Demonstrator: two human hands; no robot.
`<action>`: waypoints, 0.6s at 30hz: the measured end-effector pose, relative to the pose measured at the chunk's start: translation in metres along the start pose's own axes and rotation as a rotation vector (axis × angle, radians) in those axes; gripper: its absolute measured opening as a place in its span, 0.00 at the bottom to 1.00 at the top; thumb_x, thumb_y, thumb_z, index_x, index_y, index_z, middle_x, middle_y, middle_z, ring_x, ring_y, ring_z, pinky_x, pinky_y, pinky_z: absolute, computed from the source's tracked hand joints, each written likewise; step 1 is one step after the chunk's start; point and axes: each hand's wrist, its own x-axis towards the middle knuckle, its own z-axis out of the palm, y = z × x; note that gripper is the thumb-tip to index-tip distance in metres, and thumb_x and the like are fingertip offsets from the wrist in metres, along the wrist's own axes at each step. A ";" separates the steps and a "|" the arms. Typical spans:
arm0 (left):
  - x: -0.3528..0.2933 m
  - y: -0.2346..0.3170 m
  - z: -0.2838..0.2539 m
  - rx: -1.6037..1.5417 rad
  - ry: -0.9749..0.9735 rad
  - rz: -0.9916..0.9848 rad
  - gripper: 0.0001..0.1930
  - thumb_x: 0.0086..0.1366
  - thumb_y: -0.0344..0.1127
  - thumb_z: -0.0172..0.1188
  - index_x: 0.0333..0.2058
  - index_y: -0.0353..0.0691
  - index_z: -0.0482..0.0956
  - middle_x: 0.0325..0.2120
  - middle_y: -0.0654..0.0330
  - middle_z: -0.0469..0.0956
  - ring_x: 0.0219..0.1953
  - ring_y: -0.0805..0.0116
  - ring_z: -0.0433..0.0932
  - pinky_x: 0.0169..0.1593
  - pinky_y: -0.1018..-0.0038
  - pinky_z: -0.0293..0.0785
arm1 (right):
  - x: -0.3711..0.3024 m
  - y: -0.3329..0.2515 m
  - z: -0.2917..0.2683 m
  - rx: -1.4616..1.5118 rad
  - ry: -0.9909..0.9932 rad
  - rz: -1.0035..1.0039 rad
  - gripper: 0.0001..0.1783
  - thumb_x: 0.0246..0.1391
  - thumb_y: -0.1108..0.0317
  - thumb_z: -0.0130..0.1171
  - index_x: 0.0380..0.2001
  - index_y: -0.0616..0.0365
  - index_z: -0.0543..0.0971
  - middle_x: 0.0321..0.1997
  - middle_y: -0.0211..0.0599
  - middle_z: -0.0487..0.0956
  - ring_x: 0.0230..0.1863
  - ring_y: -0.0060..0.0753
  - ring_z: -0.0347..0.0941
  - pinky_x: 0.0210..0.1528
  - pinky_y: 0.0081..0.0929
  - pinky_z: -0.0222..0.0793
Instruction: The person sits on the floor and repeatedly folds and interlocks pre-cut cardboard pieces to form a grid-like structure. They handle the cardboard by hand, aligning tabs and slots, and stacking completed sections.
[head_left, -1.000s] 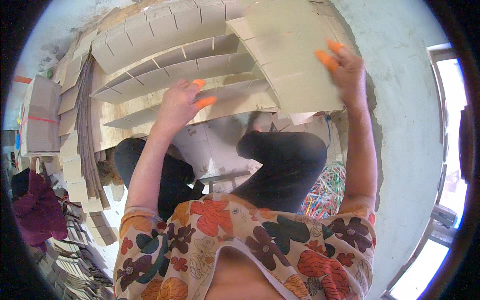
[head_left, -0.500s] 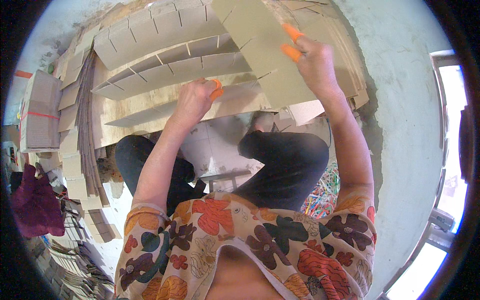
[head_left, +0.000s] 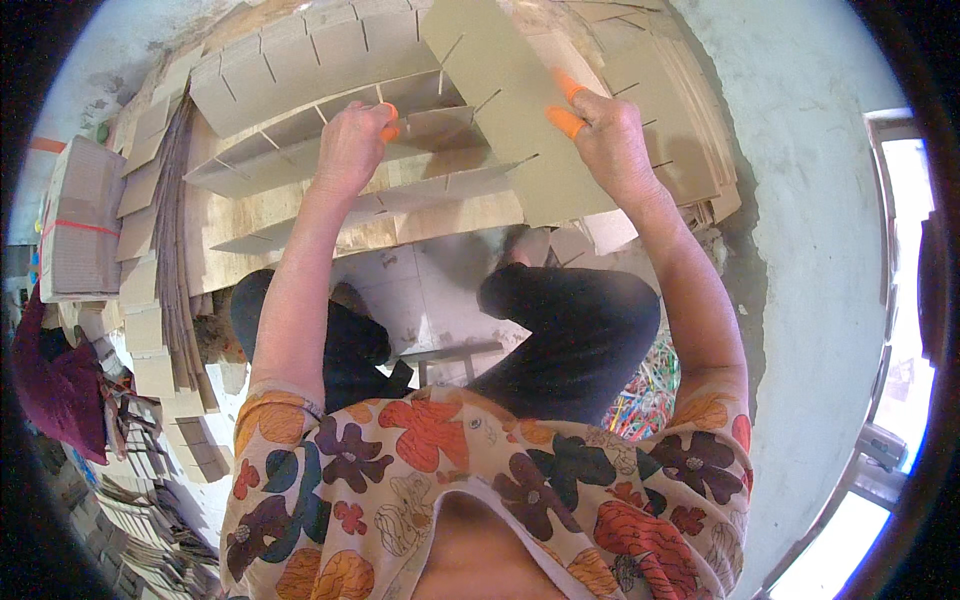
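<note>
Orange finger covers are on the thumb and a finger of each hand. My right hand (head_left: 612,145) grips the right edge of a flat slotted cardboard strip (head_left: 510,95), which slants across the right ends of several long strips. My left hand (head_left: 352,148) is closed, pinching the top edge of the middle long cardboard strip (head_left: 235,170). That strip stands on edge, with slots along it. Nearer to me stands another long strip (head_left: 300,228), its right end meeting the slanted one. Behind, a far slotted strip (head_left: 290,60) leans back.
The strips stand on a wooden board (head_left: 225,215). Stacked slotted cardboard (head_left: 670,110) lies at the right, beside a pale wall (head_left: 810,220). More cardboard sheets (head_left: 150,260) line the left, next to a carton (head_left: 85,215) with red strapping. Colourful strands (head_left: 645,390) lie by my right knee.
My left hand has moved left and away from me, from the near strip to the middle one. The right hand has shifted slightly left with the slanted strip, which sits lower.
</note>
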 end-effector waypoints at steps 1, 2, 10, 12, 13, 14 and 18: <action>-0.002 0.000 0.000 -0.011 0.014 0.016 0.07 0.53 0.34 0.60 0.32 0.43 0.76 0.26 0.54 0.74 0.32 0.54 0.75 0.35 0.60 0.70 | 0.001 -0.001 -0.001 0.055 0.001 0.036 0.09 0.46 0.70 0.63 0.28 0.65 0.76 0.18 0.50 0.64 0.19 0.34 0.50 0.22 0.24 0.61; -0.004 0.000 -0.001 -0.023 0.028 0.033 0.07 0.53 0.34 0.60 0.32 0.43 0.76 0.25 0.54 0.74 0.32 0.54 0.75 0.35 0.60 0.70 | 0.003 -0.002 -0.003 0.109 0.001 0.071 0.09 0.46 0.70 0.64 0.26 0.65 0.75 0.18 0.50 0.63 0.20 0.36 0.50 0.22 0.24 0.60; -0.010 0.000 0.003 -0.086 0.066 0.046 0.06 0.49 0.29 0.61 0.28 0.41 0.74 0.23 0.55 0.75 0.31 0.55 0.74 0.32 0.60 0.71 | 0.002 -0.006 0.006 0.094 -0.199 -0.001 0.08 0.48 0.69 0.58 0.30 0.64 0.76 0.25 0.56 0.74 0.29 0.56 0.72 0.31 0.41 0.67; -0.008 0.003 0.002 -0.086 0.069 0.043 0.07 0.49 0.29 0.61 0.28 0.41 0.74 0.22 0.54 0.75 0.31 0.54 0.74 0.32 0.60 0.71 | 0.001 0.004 0.021 0.138 -0.208 -0.035 0.09 0.48 0.69 0.57 0.31 0.63 0.76 0.27 0.56 0.75 0.31 0.55 0.73 0.34 0.42 0.68; -0.008 0.003 0.002 -0.076 0.058 0.034 0.07 0.50 0.31 0.61 0.29 0.42 0.75 0.23 0.54 0.74 0.31 0.54 0.74 0.32 0.60 0.70 | 0.004 0.004 0.025 0.105 -0.241 -0.042 0.09 0.48 0.69 0.56 0.31 0.63 0.76 0.28 0.56 0.75 0.32 0.56 0.73 0.35 0.43 0.68; -0.008 0.003 0.003 -0.066 0.047 0.024 0.08 0.50 0.33 0.62 0.30 0.43 0.75 0.23 0.54 0.74 0.31 0.53 0.75 0.33 0.60 0.70 | 0.008 0.003 0.029 0.071 -0.273 -0.049 0.09 0.49 0.68 0.55 0.32 0.63 0.76 0.28 0.56 0.75 0.33 0.56 0.73 0.36 0.43 0.68; -0.006 0.000 0.004 -0.047 0.018 -0.006 0.09 0.50 0.35 0.62 0.31 0.44 0.76 0.24 0.53 0.74 0.31 0.52 0.75 0.33 0.60 0.70 | 0.024 0.000 0.038 0.039 -0.331 -0.111 0.10 0.49 0.66 0.54 0.31 0.62 0.76 0.28 0.54 0.76 0.34 0.55 0.73 0.38 0.45 0.68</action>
